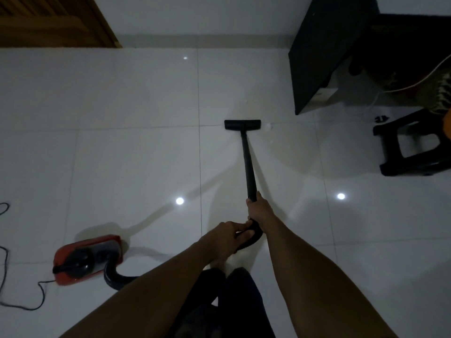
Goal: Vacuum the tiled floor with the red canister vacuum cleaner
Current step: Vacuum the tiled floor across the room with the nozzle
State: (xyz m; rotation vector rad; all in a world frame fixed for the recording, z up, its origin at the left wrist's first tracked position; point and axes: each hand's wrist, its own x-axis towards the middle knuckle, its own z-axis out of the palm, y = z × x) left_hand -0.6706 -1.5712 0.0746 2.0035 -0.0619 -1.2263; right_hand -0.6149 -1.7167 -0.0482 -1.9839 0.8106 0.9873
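The red canister vacuum (85,258) sits on the white tiled floor (136,147) at my lower left, its black hose (117,276) curving toward me. A black wand (247,162) runs forward to the flat floor head (242,124), which lies on the tiles ahead. My right hand (258,207) grips the wand's lower end. My left hand (230,234) holds the curved black handle (252,236) just behind it. A small pale speck of debris (268,126) lies right of the head.
A black cabinet (322,52) stands at the back right, with a black stool (412,142) and a white cable beside it. A wooden door (56,20) is at the back left. The vacuum's black power cord (26,306) trails along the left edge.
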